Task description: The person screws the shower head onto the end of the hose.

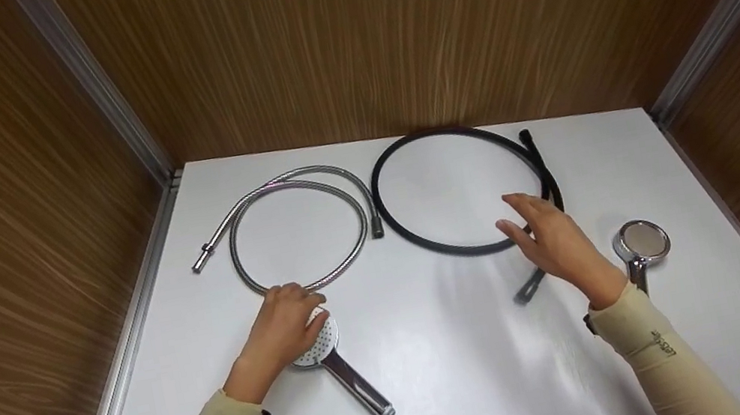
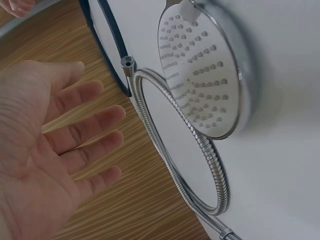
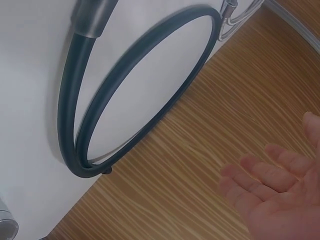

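Observation:
A white-faced shower head (image 1: 322,343) with a chrome handle lies on the table under my left hand (image 1: 284,327). In the left wrist view that hand (image 2: 65,140) has its fingers spread, apart from the shower head face (image 2: 200,75). My right hand (image 1: 556,241) hovers over the right side of a coiled black shower hose (image 1: 457,250), hiding part of it. Nothing is between its fingers; the right wrist view shows the palm (image 3: 280,195) bare and clear of the hose (image 3: 120,75).
A coiled silver metal shower hose (image 1: 237,250) lies at the back left, beside the black one. At the right is a second, round chrome shower head (image 1: 644,240), its handle partly behind my right forearm. Wood-grain panels (image 1: 340,38) enclose the white table (image 1: 443,362).

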Demonstrator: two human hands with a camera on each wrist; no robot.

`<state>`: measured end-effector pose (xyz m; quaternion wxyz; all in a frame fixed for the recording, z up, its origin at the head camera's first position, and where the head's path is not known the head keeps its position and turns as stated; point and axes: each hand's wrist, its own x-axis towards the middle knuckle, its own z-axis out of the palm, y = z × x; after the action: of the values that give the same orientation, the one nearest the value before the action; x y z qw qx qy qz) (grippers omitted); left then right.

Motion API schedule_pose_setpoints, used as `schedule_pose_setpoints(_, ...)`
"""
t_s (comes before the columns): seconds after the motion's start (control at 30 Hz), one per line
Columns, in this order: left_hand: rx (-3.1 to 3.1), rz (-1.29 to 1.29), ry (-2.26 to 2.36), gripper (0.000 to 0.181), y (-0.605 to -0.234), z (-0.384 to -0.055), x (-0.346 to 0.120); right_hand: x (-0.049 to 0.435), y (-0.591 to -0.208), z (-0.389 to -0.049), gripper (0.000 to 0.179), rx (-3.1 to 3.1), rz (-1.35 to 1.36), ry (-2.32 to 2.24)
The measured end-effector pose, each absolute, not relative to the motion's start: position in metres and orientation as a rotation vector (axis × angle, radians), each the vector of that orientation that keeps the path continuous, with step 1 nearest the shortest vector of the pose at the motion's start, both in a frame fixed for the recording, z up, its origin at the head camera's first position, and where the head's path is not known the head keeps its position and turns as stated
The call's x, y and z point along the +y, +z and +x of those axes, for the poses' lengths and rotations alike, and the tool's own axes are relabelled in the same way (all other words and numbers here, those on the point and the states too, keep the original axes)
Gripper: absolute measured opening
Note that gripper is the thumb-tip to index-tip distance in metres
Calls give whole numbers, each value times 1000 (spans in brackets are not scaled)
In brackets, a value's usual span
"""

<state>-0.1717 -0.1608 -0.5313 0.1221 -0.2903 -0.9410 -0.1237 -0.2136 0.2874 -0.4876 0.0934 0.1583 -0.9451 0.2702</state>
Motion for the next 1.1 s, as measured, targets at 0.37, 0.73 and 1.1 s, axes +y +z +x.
schedule_pose_setpoints(0.37, -2781, -881, -340, 26, -542, -160, -160, 272, -494, -218, 55, -2817, 526, 840)
schedule_pose_setpoints(0.73, -2887, -893, -374, 35, -546, -154, -157, 251, -497, -222, 55, -2786, 603, 840)
schedule_pose_setpoints(1.1, -2908, -945, -337, 40, -557, -149, -152, 228, -499, -235, 59, -2894, 577, 872)
